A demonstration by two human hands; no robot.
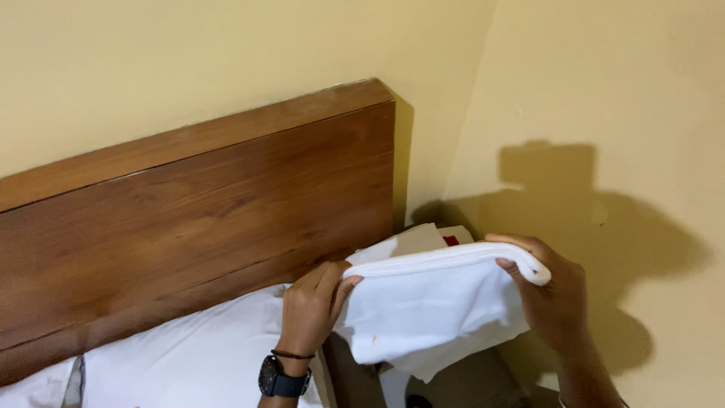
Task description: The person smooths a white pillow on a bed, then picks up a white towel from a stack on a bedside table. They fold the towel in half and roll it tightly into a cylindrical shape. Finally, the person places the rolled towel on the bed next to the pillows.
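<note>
While my left hand point(311, 302) and right hand point(547, 291) each pinch an end of the folded white towel point(434, 302), held right of the headboard point(196, 219); folding looks done, nothing set down yet.

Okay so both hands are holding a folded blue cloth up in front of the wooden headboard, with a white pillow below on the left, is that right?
Not quite: the folded cloth is white, not blue. The head view shows the left hand and the right hand gripping its two ends in front of the wooden headboard, with the white pillow below on the left.
</note>
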